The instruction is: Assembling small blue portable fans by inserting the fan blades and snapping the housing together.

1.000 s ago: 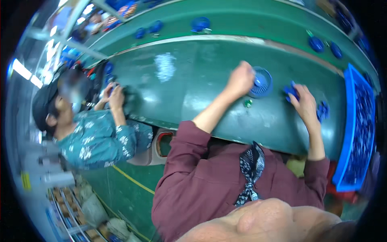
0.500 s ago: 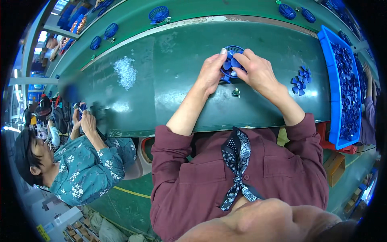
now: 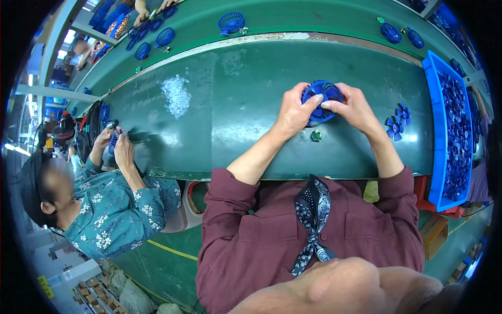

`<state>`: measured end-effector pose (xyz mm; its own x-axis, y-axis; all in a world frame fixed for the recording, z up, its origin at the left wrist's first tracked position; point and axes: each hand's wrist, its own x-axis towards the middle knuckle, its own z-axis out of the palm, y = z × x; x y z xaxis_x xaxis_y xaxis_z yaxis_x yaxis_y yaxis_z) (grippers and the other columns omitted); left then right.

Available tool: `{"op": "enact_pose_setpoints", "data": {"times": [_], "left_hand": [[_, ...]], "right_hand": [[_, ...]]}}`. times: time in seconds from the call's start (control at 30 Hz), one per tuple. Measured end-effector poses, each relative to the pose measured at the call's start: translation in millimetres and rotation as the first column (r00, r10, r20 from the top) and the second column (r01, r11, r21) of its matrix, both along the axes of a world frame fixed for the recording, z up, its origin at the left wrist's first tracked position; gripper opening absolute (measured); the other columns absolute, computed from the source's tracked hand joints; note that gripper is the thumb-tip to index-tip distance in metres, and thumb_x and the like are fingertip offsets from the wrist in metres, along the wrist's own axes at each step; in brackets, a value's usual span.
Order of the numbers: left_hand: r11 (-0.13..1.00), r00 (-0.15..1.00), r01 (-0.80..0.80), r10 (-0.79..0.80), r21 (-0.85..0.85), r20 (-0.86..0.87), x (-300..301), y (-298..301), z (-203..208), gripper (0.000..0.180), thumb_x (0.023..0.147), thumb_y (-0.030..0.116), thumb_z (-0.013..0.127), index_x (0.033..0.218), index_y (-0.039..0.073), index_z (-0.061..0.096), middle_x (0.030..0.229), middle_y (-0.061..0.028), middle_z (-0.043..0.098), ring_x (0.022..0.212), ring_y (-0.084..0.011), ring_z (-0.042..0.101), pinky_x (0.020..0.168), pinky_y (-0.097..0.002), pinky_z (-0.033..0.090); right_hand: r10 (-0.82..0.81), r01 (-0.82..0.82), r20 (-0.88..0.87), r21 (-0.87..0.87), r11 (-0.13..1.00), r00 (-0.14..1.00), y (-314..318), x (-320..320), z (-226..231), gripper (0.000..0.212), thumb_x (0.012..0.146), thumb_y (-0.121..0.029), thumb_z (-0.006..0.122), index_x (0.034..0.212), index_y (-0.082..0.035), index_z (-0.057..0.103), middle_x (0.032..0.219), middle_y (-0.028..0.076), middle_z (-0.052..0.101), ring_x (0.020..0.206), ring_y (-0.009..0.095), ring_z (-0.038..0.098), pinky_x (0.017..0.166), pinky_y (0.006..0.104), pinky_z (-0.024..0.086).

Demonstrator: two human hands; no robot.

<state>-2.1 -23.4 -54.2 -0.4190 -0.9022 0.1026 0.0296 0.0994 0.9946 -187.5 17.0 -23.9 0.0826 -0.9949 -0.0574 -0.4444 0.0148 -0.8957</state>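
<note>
Between my hands I hold a round blue fan housing (image 3: 325,119) over the green table, its open side facing up. A blue fan blade (image 3: 331,92) sits inside it. My left hand (image 3: 295,112) wraps the housing's left side, and my right hand (image 3: 357,109) wraps the right. Both thumbs press on the middle of the blade, covering its hub. Just below the housing, a small green circuit board (image 3: 316,135) lies on the table. Two loose blue fan blades, a nearer one (image 3: 395,129) and a farther one (image 3: 403,113), rest to the right of my right hand.
A blue bin (image 3: 439,141) full of fan blades stands at the right edge. Small clear pieces (image 3: 177,97) are heaped at left. Along the far green belt (image 3: 298,18) sit several blue housings (image 3: 231,23). A co-worker's hands (image 3: 123,150) hold a blue part and a tool at left.
My right fingers have moved from over the blade to the housing's right side. Both thumbs now press on the blade's middle. The view has shifted slightly.
</note>
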Motion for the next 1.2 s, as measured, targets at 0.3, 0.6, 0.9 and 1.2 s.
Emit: {"op": "enact_pose_setpoints", "data": {"times": [0.3, 0.6, 0.9, 1.2], "left_hand": [[0.993, 0.977, -0.099, 0.111, -0.072, 0.184, -3, -5, 2, 0.045, 0.086, 0.018, 0.062, 0.123, -0.004, 0.049, 0.106, -0.0205, 0.063, 0.092, -0.0232, 0.063, 0.079, -0.0335, 0.051], [0.988, 0.985, -0.152, 0.154, -0.032, 0.081, 2, -20, -20, 0.030, 0.089, 0.012, 0.059, 0.114, -0.005, 0.055, 0.100, -0.0111, 0.064, 0.085, -0.0139, 0.061, 0.077, -0.0274, 0.051], [0.812, 0.817, -0.102, 0.398, -0.574, 0.418, -17, -116, 33, 0.038, 0.085, 0.015, 0.063, 0.118, -0.002, 0.055, 0.116, -0.0214, 0.058, 0.106, -0.0316, 0.057, 0.090, -0.0375, 0.045], [0.671, 0.226, 0.258, 0.657, -0.695, 0.719, 4, -250, -14, 0.035, 0.079, 0.024, 0.067, 0.107, 0.003, 0.060, 0.105, -0.0161, 0.060, 0.097, -0.0366, 0.057, 0.079, -0.0484, 0.048]], "right_hand": [[-0.007, -0.008, 0.064, 0.224, 0.975, 0.998, -46, -24, -18, 0.027, 0.077, -0.027, 0.076, 0.075, -0.005, 0.060, 0.057, 0.001, 0.054, 0.046, 0.007, 0.048, 0.038, 0.0249, 0.035], [-0.433, 0.443, 0.218, -0.001, 0.896, 0.875, -14, -102, -14, 0.034, 0.084, -0.017, 0.068, 0.110, 0.004, 0.061, 0.094, 0.008, 0.066, 0.077, 0.013, 0.063, 0.063, 0.0241, 0.051], [-0.812, 0.516, -0.406, -0.629, 0.582, 0.420, 113, -190, -54, 0.038, 0.080, -0.024, 0.069, 0.110, -0.002, 0.060, 0.112, 0.017, 0.060, 0.106, 0.035, 0.053, 0.093, 0.0415, 0.043], [-0.533, 0.194, -0.395, -0.638, 0.745, 0.748, 47, -123, -77, 0.032, 0.076, -0.022, 0.070, 0.103, -0.006, 0.063, 0.119, 0.015, 0.055, 0.115, 0.034, 0.049, 0.097, 0.0444, 0.041]]}}
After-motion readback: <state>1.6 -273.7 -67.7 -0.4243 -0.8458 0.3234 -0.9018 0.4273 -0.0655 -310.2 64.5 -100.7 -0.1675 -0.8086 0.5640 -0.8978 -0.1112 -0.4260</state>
